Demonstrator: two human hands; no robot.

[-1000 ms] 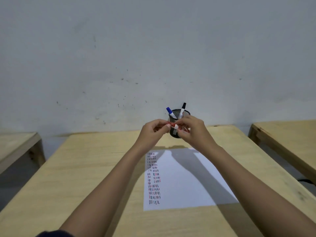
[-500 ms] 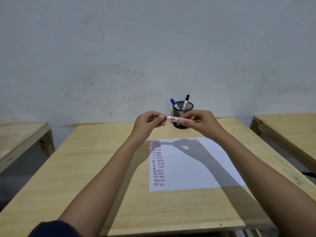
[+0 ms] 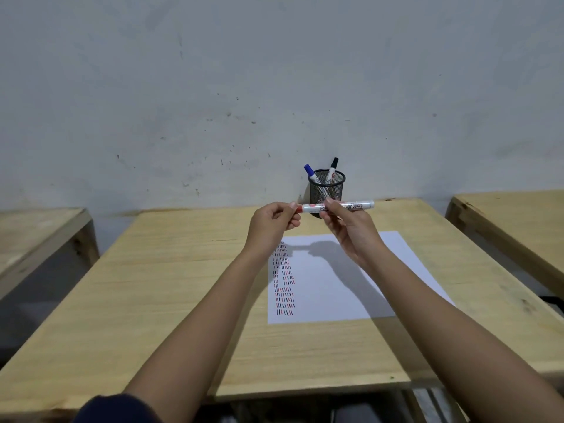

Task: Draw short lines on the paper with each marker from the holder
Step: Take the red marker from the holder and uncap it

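Observation:
I hold a red marker [image 3: 354,205] level in the air in front of the black mesh holder [image 3: 335,190]. My left hand [image 3: 271,222] pinches its red cap end; my right hand [image 3: 351,230] grips the white barrel. A blue marker [image 3: 310,171] and a black marker [image 3: 333,165] stand tilted in the holder at the table's far edge. Below my hands lies a white paper [image 3: 335,288] with columns of short red, blue and black lines along its left side.
The paper rests on a light wooden table [image 3: 171,285] against a grey wall. A second wooden table [image 3: 36,239] stands to the left and another wooden table [image 3: 512,221] to the right, with gaps between them.
The marker has turned level and more of its barrel shows between my hands. Both hands have shifted slightly toward me, away from the holder, and the view has tilted down.

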